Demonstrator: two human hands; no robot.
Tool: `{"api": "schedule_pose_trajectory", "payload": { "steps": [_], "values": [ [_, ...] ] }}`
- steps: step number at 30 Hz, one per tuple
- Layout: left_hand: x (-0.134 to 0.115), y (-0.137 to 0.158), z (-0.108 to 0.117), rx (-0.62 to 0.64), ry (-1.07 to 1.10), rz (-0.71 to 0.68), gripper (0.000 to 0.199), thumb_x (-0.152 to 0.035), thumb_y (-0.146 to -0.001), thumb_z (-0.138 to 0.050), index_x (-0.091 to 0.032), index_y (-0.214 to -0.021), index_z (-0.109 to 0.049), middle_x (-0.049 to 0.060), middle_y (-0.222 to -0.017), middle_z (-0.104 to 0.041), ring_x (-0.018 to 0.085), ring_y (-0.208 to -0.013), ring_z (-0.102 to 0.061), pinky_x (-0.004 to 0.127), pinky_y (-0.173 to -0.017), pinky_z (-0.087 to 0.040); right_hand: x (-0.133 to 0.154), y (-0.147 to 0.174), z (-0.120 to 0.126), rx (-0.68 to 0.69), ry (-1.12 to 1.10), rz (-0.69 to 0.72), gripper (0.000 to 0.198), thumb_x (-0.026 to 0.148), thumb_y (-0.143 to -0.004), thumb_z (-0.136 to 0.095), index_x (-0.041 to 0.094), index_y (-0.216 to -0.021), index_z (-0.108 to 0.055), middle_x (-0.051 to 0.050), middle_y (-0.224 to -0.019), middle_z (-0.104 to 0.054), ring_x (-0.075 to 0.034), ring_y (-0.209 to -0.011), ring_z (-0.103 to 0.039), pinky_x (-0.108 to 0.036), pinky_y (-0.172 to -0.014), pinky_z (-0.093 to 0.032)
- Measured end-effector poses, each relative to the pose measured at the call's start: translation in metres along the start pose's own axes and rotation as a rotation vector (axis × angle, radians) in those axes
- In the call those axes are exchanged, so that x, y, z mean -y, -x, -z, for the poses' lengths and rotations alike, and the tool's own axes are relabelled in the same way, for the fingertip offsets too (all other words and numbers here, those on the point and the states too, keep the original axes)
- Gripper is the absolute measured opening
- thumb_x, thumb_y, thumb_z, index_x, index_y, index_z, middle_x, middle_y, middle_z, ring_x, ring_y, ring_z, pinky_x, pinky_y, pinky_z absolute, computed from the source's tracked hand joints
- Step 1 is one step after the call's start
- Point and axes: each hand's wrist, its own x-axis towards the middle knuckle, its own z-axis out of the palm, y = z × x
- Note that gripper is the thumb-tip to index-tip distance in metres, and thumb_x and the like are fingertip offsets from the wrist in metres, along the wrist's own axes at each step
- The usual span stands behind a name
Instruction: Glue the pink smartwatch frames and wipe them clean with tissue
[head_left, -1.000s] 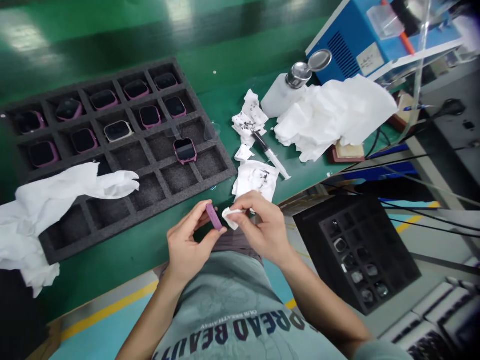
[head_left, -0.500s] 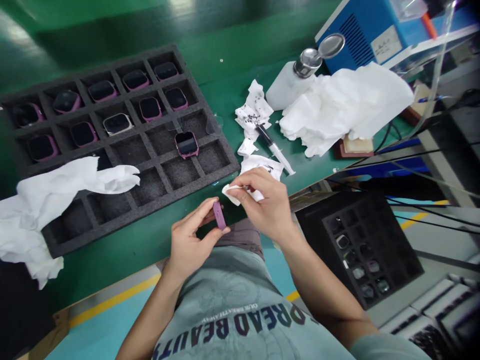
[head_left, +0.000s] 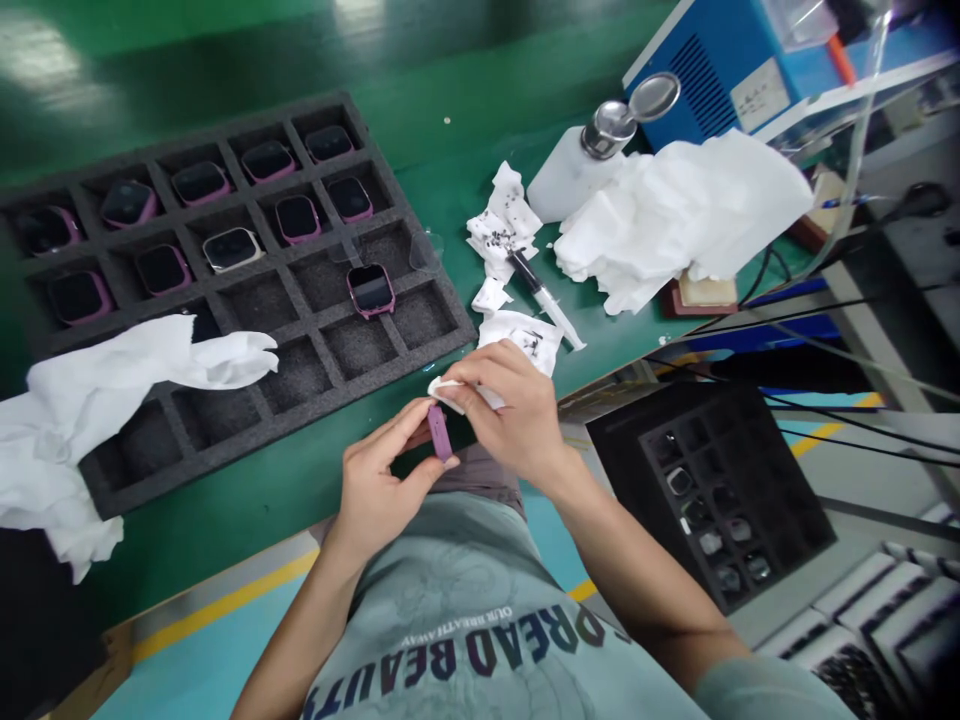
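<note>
Purple watch case (head_left: 440, 432) is positioned between the two hands, held edge-up at the near edge of the desk (head_left: 225, 540), nearer the body than the foam tray (head_left: 300, 413). Left hand (head_left: 386, 480) grips the case between thumb and fingers; right hand (head_left: 514, 405) pinches a folded white wipe (head_left: 445, 393) at the upper end of the case, contact there being unclear. Both forearms reach forward from the torso and converge, the right hand set slightly farther forward.
</note>
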Motion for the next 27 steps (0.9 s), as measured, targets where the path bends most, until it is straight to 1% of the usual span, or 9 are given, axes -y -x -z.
{"api": "schedule_pose_trajectory", "payload": {
  "steps": [3, 5, 9, 11, 14, 18, 22, 24, 27],
  "values": [
    [-0.001, 0.000, 0.000, 0.006, -0.013, -0.023, 0.058, -0.010, -0.077, -0.081, -0.026, -0.132, -0.071, 0.004, -0.133, -0.074, 0.024, -0.112, -0.076, 0.039, -0.100, -0.063, 0.001, 0.010, 0.013, -0.057, -0.020, -0.087, 0.011, 0.016, -0.094, -0.067, 0.024, -0.087, -0.070, -0.002, -0.083, -0.070, -0.019, -0.078, -0.063, -0.035, -0.072, -0.051],
    [0.000, 0.000, 0.000, 0.010, -0.023, -0.042, 0.059, -0.008, -0.077, -0.080, -0.026, -0.133, -0.071, 0.004, -0.134, -0.074, 0.023, -0.109, -0.077, 0.036, -0.100, -0.063, 0.007, 0.022, 0.020, -0.034, -0.046, -0.096, 0.010, 0.016, -0.093, -0.067, 0.024, -0.089, -0.069, -0.002, -0.081, -0.069, -0.018, -0.076, -0.063, -0.034, -0.070, -0.052],
    [0.001, -0.001, 0.002, 0.040, -0.066, -0.080, 0.060, -0.005, -0.079, -0.076, -0.025, -0.136, -0.069, 0.005, -0.133, -0.074, 0.022, -0.110, -0.077, 0.032, -0.099, -0.063, 0.017, 0.036, 0.016, 0.083, -0.073, 0.060, 0.010, 0.011, -0.092, -0.068, 0.021, -0.092, -0.070, -0.005, -0.084, -0.070, -0.018, -0.078, -0.064, -0.034, -0.070, -0.052],
    [0.002, -0.001, 0.002, 0.032, -0.083, -0.104, 0.061, -0.004, -0.080, -0.075, -0.026, -0.136, -0.069, 0.004, -0.133, -0.074, 0.023, -0.113, -0.075, 0.033, -0.100, -0.062, 0.016, 0.031, 0.008, 0.064, -0.053, 0.078, 0.011, 0.012, -0.093, -0.067, 0.021, -0.091, -0.071, -0.005, -0.084, -0.070, -0.018, -0.079, -0.063, -0.034, -0.071, -0.053],
    [0.003, 0.000, 0.002, 0.013, -0.041, -0.107, 0.067, -0.003, -0.077, -0.078, -0.030, -0.138, -0.067, 0.003, -0.135, -0.073, 0.023, -0.113, -0.076, 0.034, -0.102, -0.061, 0.011, 0.016, -0.002, 0.011, -0.086, 0.022, 0.010, 0.016, -0.094, -0.067, 0.022, -0.088, -0.070, -0.003, -0.083, -0.070, -0.018, -0.080, -0.064, -0.034, -0.074, -0.053],
    [0.001, -0.001, 0.001, 0.005, 0.059, -0.055, 0.067, -0.005, -0.077, -0.080, -0.031, -0.137, -0.067, 0.003, -0.136, -0.072, 0.024, -0.111, -0.076, 0.035, -0.100, -0.062, 0.011, 0.007, -0.010, 0.011, -0.194, -0.114, 0.009, 0.018, -0.092, -0.069, 0.022, -0.084, -0.070, -0.001, -0.080, -0.069, -0.015, -0.073, -0.061, -0.029, -0.067, -0.050],
    [-0.003, -0.004, 0.001, -0.007, 0.127, 0.041, 0.061, -0.011, -0.075, -0.085, -0.028, -0.131, -0.072, 0.004, -0.121, -0.080, 0.023, -0.096, -0.080, 0.033, -0.091, -0.066, 0.016, 0.007, -0.005, 0.010, -0.264, -0.256, 0.008, 0.021, -0.090, -0.069, 0.020, -0.083, -0.071, 0.001, -0.075, -0.067, -0.012, -0.064, -0.057, -0.026, -0.059, -0.046],
    [-0.005, -0.005, 0.002, -0.029, 0.199, 0.122, 0.059, -0.012, -0.074, -0.086, -0.026, -0.129, -0.073, 0.004, -0.107, -0.083, 0.020, -0.085, -0.081, 0.030, -0.086, -0.067, 0.009, -0.006, 0.009, -0.069, -0.220, -0.240, 0.009, 0.024, -0.090, -0.070, 0.020, -0.082, -0.071, 0.001, -0.074, -0.067, -0.012, -0.062, -0.056, -0.026, -0.058, -0.045],
    [-0.009, -0.008, 0.004, -0.095, 0.354, 0.199, 0.056, -0.014, -0.071, -0.088, -0.023, -0.125, -0.076, 0.006, -0.105, -0.084, 0.019, -0.083, -0.081, 0.027, -0.081, -0.067, -0.016, -0.051, 0.051, -0.351, 0.041, -0.156, 0.012, 0.031, -0.089, -0.071, 0.020, -0.083, -0.070, 0.001, -0.074, -0.067, -0.014, -0.064, -0.056, -0.028, -0.062, -0.046]
  ]
}}
